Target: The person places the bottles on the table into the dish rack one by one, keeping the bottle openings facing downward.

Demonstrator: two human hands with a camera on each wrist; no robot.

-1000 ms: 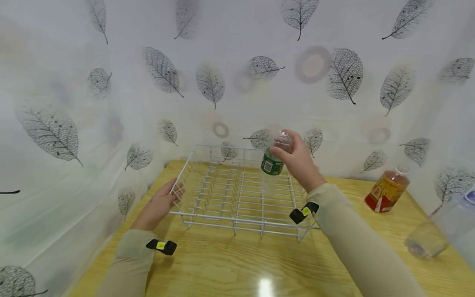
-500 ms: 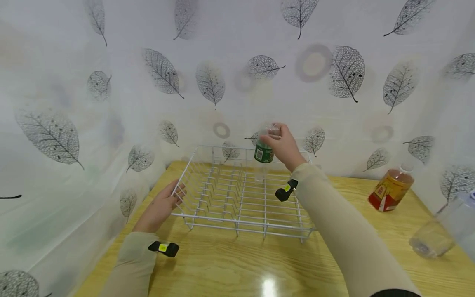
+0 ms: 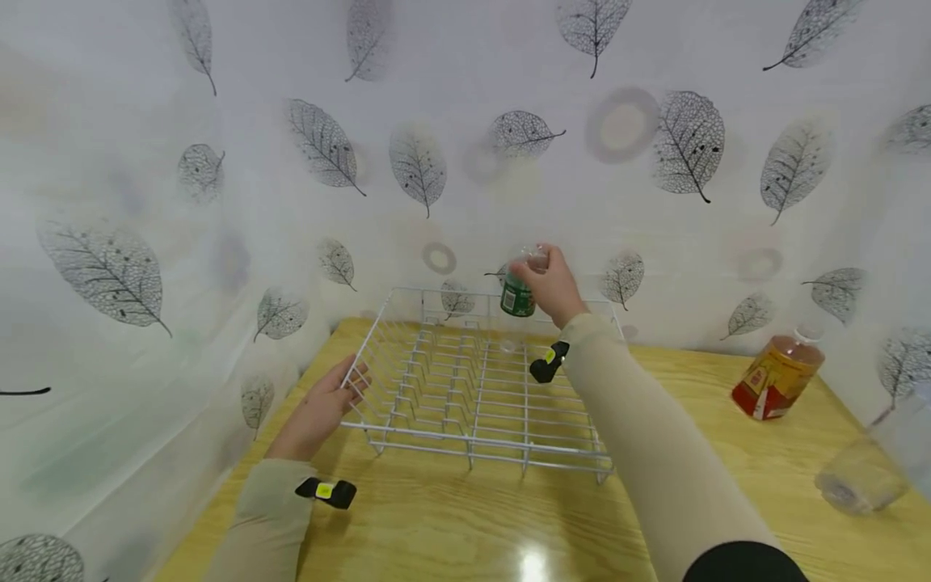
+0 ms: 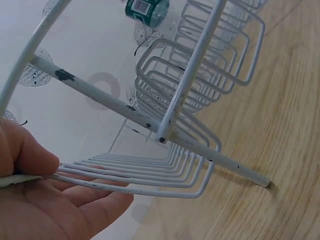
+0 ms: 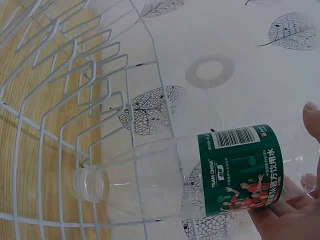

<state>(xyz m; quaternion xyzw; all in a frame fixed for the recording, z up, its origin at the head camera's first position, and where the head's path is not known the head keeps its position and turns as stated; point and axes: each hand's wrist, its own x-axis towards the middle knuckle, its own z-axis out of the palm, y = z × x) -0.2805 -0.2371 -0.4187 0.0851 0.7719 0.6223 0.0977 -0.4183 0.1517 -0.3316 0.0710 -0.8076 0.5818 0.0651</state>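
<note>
A white wire dish rack stands on the wooden table. At its left side, my left hand holds the side wire; in the left wrist view the thumb lies over the wire and the fingers are beneath. My right hand grips a clear plastic bottle with a green label near its base end. The bottle is upside down over the back right part of the rack. In the right wrist view its uncapped mouth is by the rack's bottom wires; whether it touches them I cannot tell.
On the right of the table a bottle with a red and yellow label stands upright. A large clear container is nearer, partly cut off by the frame edge. A leaf-patterned curtain hangs behind and at the left.
My right hand has carried the bottle back and left over the rack, then slowed almost to a stop with its mouth downward. The left hand stays on the rack's side.
</note>
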